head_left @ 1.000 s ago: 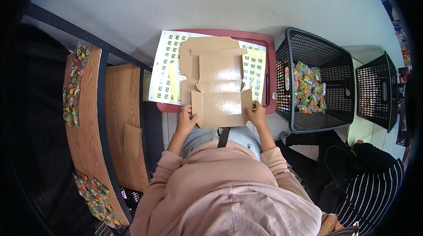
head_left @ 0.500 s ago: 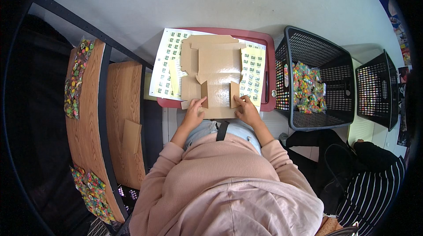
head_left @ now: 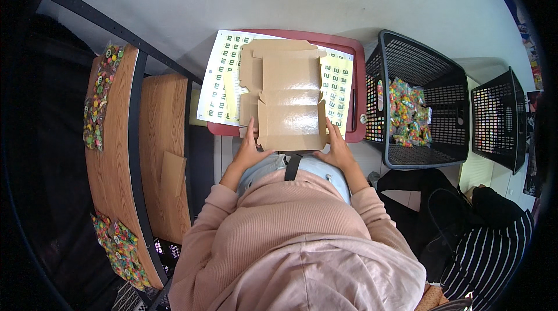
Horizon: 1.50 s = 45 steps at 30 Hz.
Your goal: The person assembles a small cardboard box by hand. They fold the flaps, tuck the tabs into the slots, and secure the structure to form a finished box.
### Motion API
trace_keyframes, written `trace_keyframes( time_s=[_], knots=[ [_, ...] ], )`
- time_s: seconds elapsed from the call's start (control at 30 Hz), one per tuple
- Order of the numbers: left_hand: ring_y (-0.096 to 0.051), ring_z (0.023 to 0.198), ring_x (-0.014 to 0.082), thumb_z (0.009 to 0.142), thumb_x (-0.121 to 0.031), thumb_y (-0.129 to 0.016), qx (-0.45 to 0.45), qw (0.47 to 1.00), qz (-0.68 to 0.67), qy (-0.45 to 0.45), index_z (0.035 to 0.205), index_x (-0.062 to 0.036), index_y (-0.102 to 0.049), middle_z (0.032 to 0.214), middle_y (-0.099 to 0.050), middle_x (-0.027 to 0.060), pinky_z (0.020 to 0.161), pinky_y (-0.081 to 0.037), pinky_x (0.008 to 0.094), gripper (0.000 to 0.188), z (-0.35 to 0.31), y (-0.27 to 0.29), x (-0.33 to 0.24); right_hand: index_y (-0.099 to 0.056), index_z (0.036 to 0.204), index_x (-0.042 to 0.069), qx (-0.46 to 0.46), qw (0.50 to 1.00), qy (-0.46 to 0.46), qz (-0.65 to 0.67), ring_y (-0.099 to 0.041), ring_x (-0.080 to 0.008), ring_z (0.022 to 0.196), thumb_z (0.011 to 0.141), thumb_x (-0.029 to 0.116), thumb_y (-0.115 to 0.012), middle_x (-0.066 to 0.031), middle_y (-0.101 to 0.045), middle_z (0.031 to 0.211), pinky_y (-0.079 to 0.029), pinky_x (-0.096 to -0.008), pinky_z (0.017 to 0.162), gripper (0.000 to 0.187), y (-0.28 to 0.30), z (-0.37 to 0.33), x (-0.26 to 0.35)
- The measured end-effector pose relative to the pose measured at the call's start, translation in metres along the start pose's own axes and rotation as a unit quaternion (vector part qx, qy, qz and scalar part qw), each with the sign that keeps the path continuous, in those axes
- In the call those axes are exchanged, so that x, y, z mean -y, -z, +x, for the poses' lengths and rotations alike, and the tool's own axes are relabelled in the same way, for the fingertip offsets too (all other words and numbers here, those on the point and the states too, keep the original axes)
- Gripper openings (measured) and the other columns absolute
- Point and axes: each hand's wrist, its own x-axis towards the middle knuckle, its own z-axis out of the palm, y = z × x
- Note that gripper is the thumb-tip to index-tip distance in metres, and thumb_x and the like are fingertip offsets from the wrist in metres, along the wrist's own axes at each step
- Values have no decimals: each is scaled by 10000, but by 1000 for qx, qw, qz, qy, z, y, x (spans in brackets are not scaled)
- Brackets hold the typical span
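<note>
A partly folded brown cardboard box (head_left: 290,78) with a glossy inner face lies in front of me, its near end close to my waist. My left hand (head_left: 250,153) cups the near left corner, fingers along the side and thumb at the near edge. On the opposite corner my right hand (head_left: 338,151) grips in the same way. Another flat piece of cardboard (head_left: 249,110) shows beneath the box's left side. Under them lie white and yellow sticker sheets (head_left: 218,78) on a red board (head_left: 359,102).
To the right stands a black plastic basket (head_left: 427,157) holding several candy packs (head_left: 407,110); a smaller black basket (head_left: 503,119) is beyond it. Wooden shelves (head_left: 116,171) at left carry more candy packs (head_left: 119,247) and a cardboard piece (head_left: 172,173). A person in striped clothing (head_left: 491,247) sits at right.
The two small side flaps at the near end no longer stand up under my fingers. My hands have moved outward to the box's near corners, and its near panel now looks broader.
</note>
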Motion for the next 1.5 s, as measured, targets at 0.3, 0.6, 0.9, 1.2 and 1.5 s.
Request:
trace_keyframes(
  time_s=[0.3, 0.6, 0.9, 1.2, 1.5],
  knots=[
    [-554, 856, 176, 821, 5, -452, -116, 983, 67, -123, 1304, -70, -314, 992, -535, 137, 723, -462, 273, 508, 22, -4, 46, -462, 1199, 29, -92, 994, 25, 58, -543, -282, 911, 657, 149, -717, -148, -497, 1044, -468, -353, 738, 611, -14, 4, -19],
    [-560, 760, 118, 819, -8, -473, -36, 974, -207, -88, 1101, -33, -502, 874, -575, 60, 676, -470, 268, 285, 3, 16, -37, -160, 1372, 47, -254, 943, 81, 200, -494, -250, 1039, 653, 87, -700, -194, -465, 1170, -408, -331, 873, 900, 4, 12, 2],
    [-487, 612, 262, 765, -101, -609, -127, 840, 235, -472, 864, -19, -568, 718, -500, 80, 590, -415, 336, 135, -9, 60, -171, -273, 1323, 8, -234, 932, 19, 275, -487, -253, 1053, 740, 121, -645, -191, -469, 1162, -396, -343, 895, 700, 92, 63, 52],
    [-522, 729, 53, 881, -138, -500, 108, 976, -161, -94, 908, 10, -538, 810, -576, 12, 672, -439, 210, 155, 4, 65, -192, -536, 1021, 42, -170, 945, 277, 43, -508, -280, 988, 754, 223, -618, -115, -556, 993, -277, -441, 954, 333, 100, 36, 147],
    [-532, 847, 59, 879, -163, -498, 165, 889, -421, 72, 969, -28, -548, 899, -568, 6, 750, -426, 193, 170, 7, 44, -161, -547, 949, 1, -140, 944, 275, 113, -527, -272, 885, 777, 132, -608, -135, -515, 937, -422, -330, 768, 225, 91, 28, 153]
  ],
)
